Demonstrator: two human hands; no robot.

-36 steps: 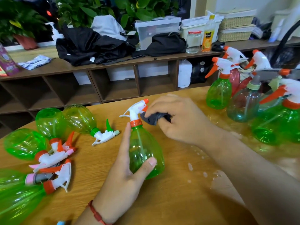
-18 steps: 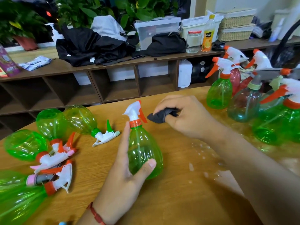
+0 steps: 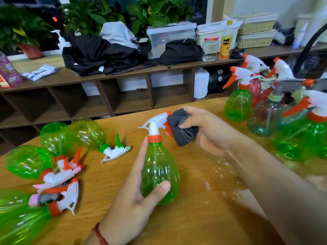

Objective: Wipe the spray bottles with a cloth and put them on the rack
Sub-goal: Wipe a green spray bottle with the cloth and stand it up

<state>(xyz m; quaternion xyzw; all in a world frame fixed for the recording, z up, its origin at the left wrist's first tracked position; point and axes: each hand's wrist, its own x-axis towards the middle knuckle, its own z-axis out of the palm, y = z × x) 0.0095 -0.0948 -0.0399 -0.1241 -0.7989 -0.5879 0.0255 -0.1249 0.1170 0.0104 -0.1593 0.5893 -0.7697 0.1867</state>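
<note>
We are mid-wipe: our left hand wraps the green bottle upright on the table, while our right hand pinches the grey cloth against its nozzle. Next, probably, the body needs wiping.

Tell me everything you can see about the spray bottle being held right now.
The held spray bottle is clear green plastic with an orange collar, white trigger head and orange nozzle tip. It stands upright on the wooden table. The left hand wraps its body, while the right hand presses a dark grey cloth against its nozzle end.
</note>
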